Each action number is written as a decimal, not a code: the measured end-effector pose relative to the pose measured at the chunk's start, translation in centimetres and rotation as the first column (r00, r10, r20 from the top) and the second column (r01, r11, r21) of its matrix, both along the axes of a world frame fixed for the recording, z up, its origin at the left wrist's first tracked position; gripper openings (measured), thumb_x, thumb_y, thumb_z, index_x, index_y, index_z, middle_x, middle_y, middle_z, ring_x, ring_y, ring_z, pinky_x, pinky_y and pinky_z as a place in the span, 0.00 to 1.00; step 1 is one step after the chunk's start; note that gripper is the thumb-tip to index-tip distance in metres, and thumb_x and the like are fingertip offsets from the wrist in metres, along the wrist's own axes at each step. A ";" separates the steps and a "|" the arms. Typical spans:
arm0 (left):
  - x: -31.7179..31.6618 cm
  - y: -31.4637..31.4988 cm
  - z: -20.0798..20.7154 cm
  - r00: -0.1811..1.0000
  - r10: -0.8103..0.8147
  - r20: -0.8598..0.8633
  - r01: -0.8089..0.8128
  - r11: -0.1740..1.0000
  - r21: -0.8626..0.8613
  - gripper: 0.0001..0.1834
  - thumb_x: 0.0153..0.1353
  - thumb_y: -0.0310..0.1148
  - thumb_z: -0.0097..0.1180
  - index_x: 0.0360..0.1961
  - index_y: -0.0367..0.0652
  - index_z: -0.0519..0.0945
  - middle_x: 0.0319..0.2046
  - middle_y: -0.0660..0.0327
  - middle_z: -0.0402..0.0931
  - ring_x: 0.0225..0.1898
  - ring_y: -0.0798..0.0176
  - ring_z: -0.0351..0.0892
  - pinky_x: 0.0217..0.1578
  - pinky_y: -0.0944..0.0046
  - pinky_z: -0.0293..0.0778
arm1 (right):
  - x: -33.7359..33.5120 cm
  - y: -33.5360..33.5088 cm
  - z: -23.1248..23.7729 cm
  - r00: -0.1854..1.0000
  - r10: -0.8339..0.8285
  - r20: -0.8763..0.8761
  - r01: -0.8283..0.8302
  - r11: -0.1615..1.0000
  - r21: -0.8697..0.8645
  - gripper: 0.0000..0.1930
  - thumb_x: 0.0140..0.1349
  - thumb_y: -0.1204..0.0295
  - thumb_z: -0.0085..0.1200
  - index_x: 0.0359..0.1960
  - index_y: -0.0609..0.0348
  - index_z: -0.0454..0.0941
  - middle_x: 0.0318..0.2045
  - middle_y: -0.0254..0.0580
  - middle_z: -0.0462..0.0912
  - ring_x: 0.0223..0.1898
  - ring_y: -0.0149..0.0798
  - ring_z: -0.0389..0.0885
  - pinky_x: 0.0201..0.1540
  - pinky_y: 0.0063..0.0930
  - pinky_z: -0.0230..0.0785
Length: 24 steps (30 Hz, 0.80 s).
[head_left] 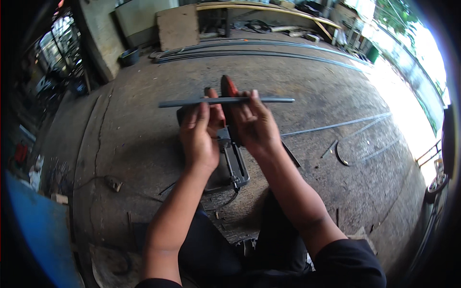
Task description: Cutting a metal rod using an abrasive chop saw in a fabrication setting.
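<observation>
A straight grey metal bar (180,102) lies level across both of my hands, raised above the floor. My left hand (199,139) grips it left of its middle, with the thumb up against it. My right hand (259,126) pinches it further right, and the bar's bright end sticks out past the fingers. Beneath and behind the hands stands a cut-off saw (244,165) with a red and dark upper part and a clamp screw on its base. My hands hide much of the machine.
Long metal bars (211,54) lie across the floor at the back, before a wooden bench (269,7). Thin strips (345,124) and a short offcut (329,149) lie to the right. A black bucket (128,57) stands far left; a blue panel (38,230) fills the near left.
</observation>
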<state>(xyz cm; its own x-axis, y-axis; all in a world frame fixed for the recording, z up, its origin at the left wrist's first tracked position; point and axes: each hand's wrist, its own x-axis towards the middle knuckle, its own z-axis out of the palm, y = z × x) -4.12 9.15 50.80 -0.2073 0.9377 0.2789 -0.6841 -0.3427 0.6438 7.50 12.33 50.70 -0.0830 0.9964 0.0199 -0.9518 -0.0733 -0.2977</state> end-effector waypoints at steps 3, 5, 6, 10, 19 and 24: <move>-0.9 0.6 -0.5 0.998 0.038 0.051 -0.034 0.996 -0.088 0.08 0.64 0.35 0.55 0.40 0.43 0.76 0.34 0.64 0.79 0.38 0.69 0.79 0.42 0.71 0.77 | -0.5 -0.5 0.4 0.999 0.033 0.019 -0.034 0.999 0.029 0.17 0.61 0.72 0.58 0.43 0.61 0.60 0.41 0.48 0.78 0.43 0.42 0.81 0.46 0.39 0.76; -1.1 0.7 -0.6 0.999 0.027 0.041 -0.023 0.995 -0.100 0.09 0.63 0.36 0.56 0.40 0.44 0.75 0.34 0.63 0.79 0.38 0.69 0.79 0.42 0.70 0.77 | -1.0 -0.9 1.2 1.000 0.011 -0.017 -0.011 0.999 -0.046 0.17 0.60 0.74 0.58 0.42 0.59 0.60 0.41 0.48 0.78 0.44 0.40 0.81 0.44 0.33 0.76; -1.1 0.8 -0.7 0.999 0.027 0.042 -0.023 0.994 -0.111 0.09 0.63 0.37 0.56 0.40 0.44 0.75 0.35 0.63 0.79 0.39 0.69 0.79 0.42 0.70 0.77 | -1.1 -0.6 0.9 0.999 0.014 -0.044 -0.016 0.999 -0.048 0.17 0.60 0.74 0.58 0.42 0.58 0.60 0.41 0.48 0.79 0.44 0.39 0.82 0.43 0.31 0.76; -1.3 0.7 -0.9 0.999 0.017 0.041 -0.012 0.993 -0.115 0.11 0.63 0.38 0.56 0.40 0.43 0.75 0.37 0.63 0.78 0.40 0.68 0.78 0.44 0.69 0.76 | -1.3 -0.4 0.6 1.000 0.004 -0.030 -0.006 0.998 -0.062 0.17 0.60 0.74 0.58 0.42 0.57 0.60 0.41 0.49 0.79 0.43 0.39 0.82 0.42 0.31 0.76; -1.0 0.7 -1.5 0.992 0.126 0.012 -0.121 0.969 -0.216 0.13 0.65 0.34 0.53 0.47 0.40 0.73 0.45 0.59 0.76 0.47 0.66 0.76 0.48 0.68 0.74 | -1.5 0.7 -1.7 0.988 0.154 0.029 -0.154 0.988 -0.025 0.21 0.63 0.65 0.55 0.54 0.59 0.66 0.42 0.42 0.79 0.45 0.33 0.78 0.44 0.27 0.70; -6.9 -0.9 0.7 0.878 0.478 -0.031 -0.474 0.858 -0.198 0.07 0.62 0.27 0.55 0.38 0.33 0.76 0.35 0.57 0.78 0.32 0.66 0.79 0.35 0.70 0.79 | -5.2 -4.9 1.0 0.812 0.478 0.335 -0.509 0.861 0.005 0.19 0.65 0.67 0.54 0.56 0.59 0.71 0.48 0.37 0.78 0.50 0.33 0.76 0.51 0.29 0.70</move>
